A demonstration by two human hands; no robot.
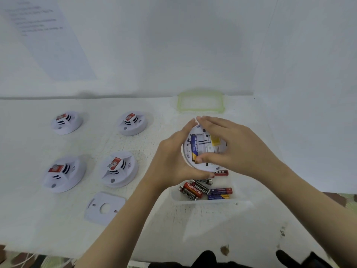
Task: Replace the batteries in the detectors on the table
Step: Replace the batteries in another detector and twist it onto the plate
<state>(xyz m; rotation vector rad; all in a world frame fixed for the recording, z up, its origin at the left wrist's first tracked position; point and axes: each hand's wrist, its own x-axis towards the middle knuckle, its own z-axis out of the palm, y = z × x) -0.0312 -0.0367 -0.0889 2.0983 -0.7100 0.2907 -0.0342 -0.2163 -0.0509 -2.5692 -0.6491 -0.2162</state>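
Note:
A round white detector (204,151) is held upside down above the battery box, its open back facing me. A blue battery (194,147) sits in its left slot and a yellow label shows on the right. My left hand (172,163) grips the detector's left rim, thumb curled under its lower edge. My right hand (231,149) curves over its right side, with the thumb pressing near the blue battery's lower end. A clear box (241,198) just below holds several loose batteries (201,189), red, black and blue.
Several white detectors with red labels stand on the table to the left, among them two detectors (66,122) (133,122) at the back and two (64,174) (118,169) nearer. A white mounting plate (105,207) lies in front of them. A green-rimmed lid (201,102) lies behind my hands.

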